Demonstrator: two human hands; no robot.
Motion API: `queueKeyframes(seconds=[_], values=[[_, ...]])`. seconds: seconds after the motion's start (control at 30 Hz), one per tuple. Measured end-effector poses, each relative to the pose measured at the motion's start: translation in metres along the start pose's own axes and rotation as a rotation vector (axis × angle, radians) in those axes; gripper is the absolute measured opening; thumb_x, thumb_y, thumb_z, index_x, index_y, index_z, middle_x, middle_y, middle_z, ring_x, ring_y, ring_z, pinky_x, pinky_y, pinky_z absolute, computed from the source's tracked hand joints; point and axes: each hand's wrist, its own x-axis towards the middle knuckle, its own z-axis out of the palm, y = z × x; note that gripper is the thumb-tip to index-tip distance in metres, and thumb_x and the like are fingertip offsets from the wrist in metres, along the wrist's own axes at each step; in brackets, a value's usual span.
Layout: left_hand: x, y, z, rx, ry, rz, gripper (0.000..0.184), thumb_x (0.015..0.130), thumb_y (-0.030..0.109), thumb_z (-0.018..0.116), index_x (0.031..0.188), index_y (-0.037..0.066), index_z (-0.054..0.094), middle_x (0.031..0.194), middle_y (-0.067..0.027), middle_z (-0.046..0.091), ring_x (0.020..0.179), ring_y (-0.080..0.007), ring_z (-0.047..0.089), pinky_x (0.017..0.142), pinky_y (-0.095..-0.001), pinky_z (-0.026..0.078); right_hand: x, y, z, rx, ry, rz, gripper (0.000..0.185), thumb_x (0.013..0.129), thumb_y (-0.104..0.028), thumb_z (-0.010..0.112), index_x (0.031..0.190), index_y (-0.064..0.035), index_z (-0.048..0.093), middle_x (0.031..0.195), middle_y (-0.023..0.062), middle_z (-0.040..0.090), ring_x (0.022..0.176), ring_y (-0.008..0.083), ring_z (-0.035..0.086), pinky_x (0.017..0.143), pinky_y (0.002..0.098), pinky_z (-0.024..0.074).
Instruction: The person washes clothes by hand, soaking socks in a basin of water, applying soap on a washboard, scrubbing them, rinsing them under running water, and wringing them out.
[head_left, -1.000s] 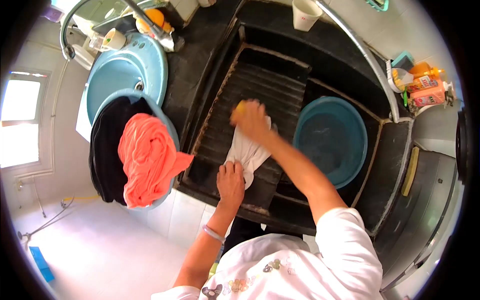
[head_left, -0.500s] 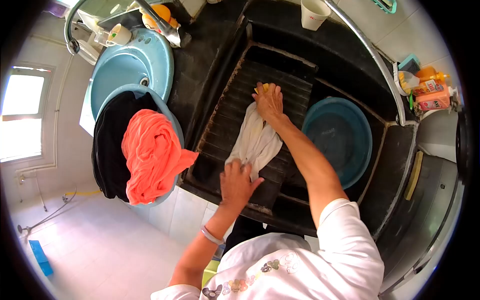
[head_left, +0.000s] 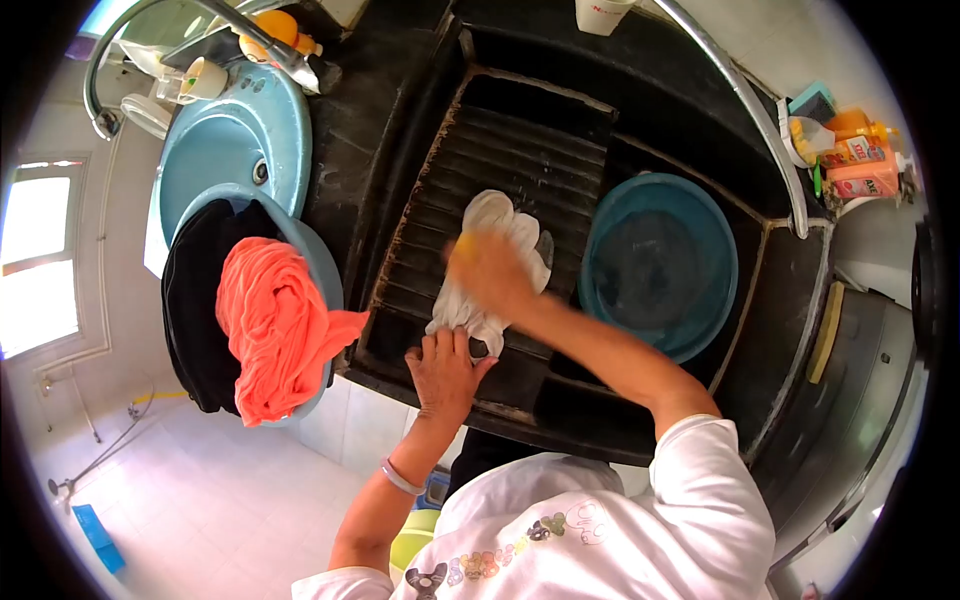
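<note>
A white cloth (head_left: 490,215) lies crumpled on the dark ridged washboard (head_left: 560,165) of the sink. My right hand (head_left: 492,275), blurred by motion, is over the cloth's middle with its fingers wrapped round a yellow block (head_left: 466,243). At the cloth's lower end, my left hand (head_left: 445,375) presses down with its fingers spread and the thumb out to the right. Right of the washboard stands a blue basin (head_left: 715,270) with greyish water in it.
A light blue tub (head_left: 325,270) at the left bears black cloth (head_left: 195,300) and coral cloth (head_left: 270,320), beside a blue washbasin (head_left: 295,130). A metal tap pipe (head_left: 735,80) arches at the upper right near soap bottles (head_left: 862,178). A white cup (head_left: 600,14) stands behind.
My right hand has come down from the cloth's top end to its middle with the yellow block. My left hand has settled on the lower end. The view has shifted somewhat.
</note>
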Motion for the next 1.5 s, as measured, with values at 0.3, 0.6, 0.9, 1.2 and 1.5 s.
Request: queueKeyframes(seconds=[0.3, 0.6, 0.9, 1.2, 1.5], values=[[0.003, 0.000, -0.005, -0.087, 0.068, 0.014, 0.051, 0.077, 0.042, 0.069, 0.111, 0.008, 0.054, 0.115, -0.0104, 0.048, 0.109, -0.0312, 0.045, 0.085, -0.0447, 0.036, 0.034, 0.036, -0.002, -0.253, 0.348, 0.140, 0.028, 0.086, -0.022, 0.055, 0.110, -0.0086, 0.061, 0.105, 0.0198, 0.054, 0.098, 0.0340, 0.050, 0.075, 0.0442, 0.0420], [0.026, -0.004, 0.016, -0.078, -0.024, 0.193, 0.040, 0.081, 0.033, 0.066, 0.113, 0.011, 0.055, 0.119, -0.0131, 0.046, 0.110, -0.0324, 0.043, 0.086, -0.0477, 0.036, 0.026, 0.057, -0.007, -0.254, 0.446, 0.125, 0.025, 0.088, -0.020, 0.054, 0.102, -0.0017, 0.061, 0.094, 0.0207, 0.056, 0.089, 0.0376, 0.053, 0.076, 0.0470, 0.0434], [0.023, -0.006, 0.025, -0.078, 0.020, 0.216, 0.042, 0.081, 0.032, 0.067, 0.115, 0.013, 0.052, 0.121, -0.0099, 0.046, 0.111, -0.0293, 0.043, 0.088, -0.0487, 0.036, 0.081, 0.038, 0.028, -0.247, 0.243, 0.078, 0.021, 0.085, -0.023, 0.058, 0.093, -0.0054, 0.064, 0.102, 0.0207, 0.057, 0.090, 0.0341, 0.054, 0.074, 0.0422, 0.0427], [0.030, -0.013, 0.027, -0.089, 0.003, 0.236, 0.040, 0.081, 0.032, 0.067, 0.113, 0.014, 0.054, 0.116, -0.0106, 0.047, 0.106, -0.0297, 0.045, 0.085, -0.0472, 0.036, -0.017, 0.046, -0.001, -0.367, 0.291, -0.295, 0.033, 0.083, -0.024, 0.059, 0.111, -0.0069, 0.060, 0.114, 0.0163, 0.051, 0.092, 0.0302, 0.051, 0.072, 0.0430, 0.0430], [0.036, -0.002, 0.032, -0.017, 0.154, 0.283, 0.040, 0.078, 0.036, 0.069, 0.108, 0.014, 0.054, 0.101, -0.0125, 0.046, 0.098, -0.0321, 0.045, 0.080, -0.0489, 0.036, 0.015, -0.007, 0.047, -0.204, 0.224, -0.476, 0.023, 0.081, -0.028, 0.064, 0.101, -0.0169, 0.065, 0.100, 0.0098, 0.056, 0.098, 0.0269, 0.052, 0.079, 0.0407, 0.0432]])
